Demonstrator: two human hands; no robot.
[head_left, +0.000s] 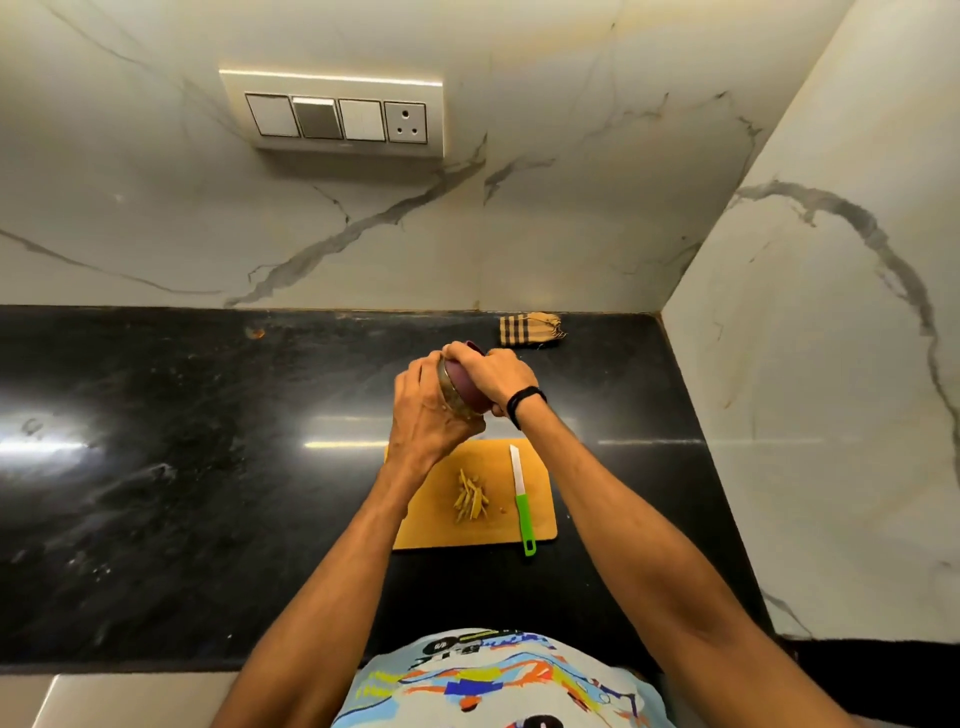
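As the person stands at the black counter (208, 467), both hands are raised above it, just past the far edge of the board (540, 514), with a small jar (452, 399) held between them in the air. The jar is tipped onto its side, so its long axis runs roughly left to right, from one palm to the other. The left hand (423, 415) wraps its fingers around the glass body; the right hand (496, 376) curls over the maroon lid (465, 387), which faces right, towards that wrist. Lid and right fingers are already touching, so I'd say the coming move is a twist about that sideways axis, the left hand bracing. Below them, pale strips (471, 496) lie on the board beside a green-handled knife (521, 499), and a checked cloth (530, 330) lies against the wall.
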